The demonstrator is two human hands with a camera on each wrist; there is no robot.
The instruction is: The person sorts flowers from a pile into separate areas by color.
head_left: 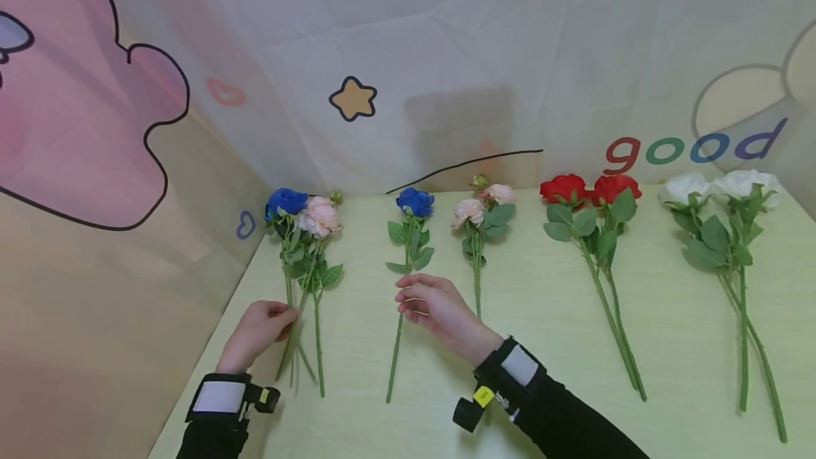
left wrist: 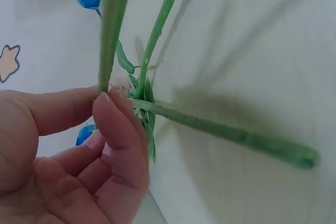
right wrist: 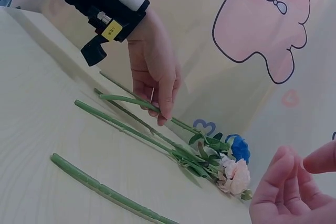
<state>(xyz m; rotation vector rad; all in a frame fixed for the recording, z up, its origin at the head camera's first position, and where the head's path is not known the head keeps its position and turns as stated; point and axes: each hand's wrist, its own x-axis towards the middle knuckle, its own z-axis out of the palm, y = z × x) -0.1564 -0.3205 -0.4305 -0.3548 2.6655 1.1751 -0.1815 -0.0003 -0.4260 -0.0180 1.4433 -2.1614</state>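
My left hand point(head_left: 258, 331) pinches a green flower stem point(left wrist: 113, 30) between thumb and fingertips, low on the bunch at the left. That bunch has a blue rose point(head_left: 287, 201) and a pale pink flower point(head_left: 319, 217) at its top, with leafy stems crossing below. Another stem point(left wrist: 231, 132) of the bunch lies past the fingers in the left wrist view. My right hand point(head_left: 440, 310) hovers over the stem of a single blue rose point(head_left: 416, 202), fingers loosely bent. Nothing shows between the thumb and fingers of the right hand point(right wrist: 291, 187) in the right wrist view.
Right of the single blue rose lie pink flowers point(head_left: 469, 212), then red roses point(head_left: 614, 188) and white roses point(head_left: 742, 186), heads toward the back. All rest on a pale table point(head_left: 535, 346). A printed cloth point(head_left: 446, 41) hangs behind and at the left.
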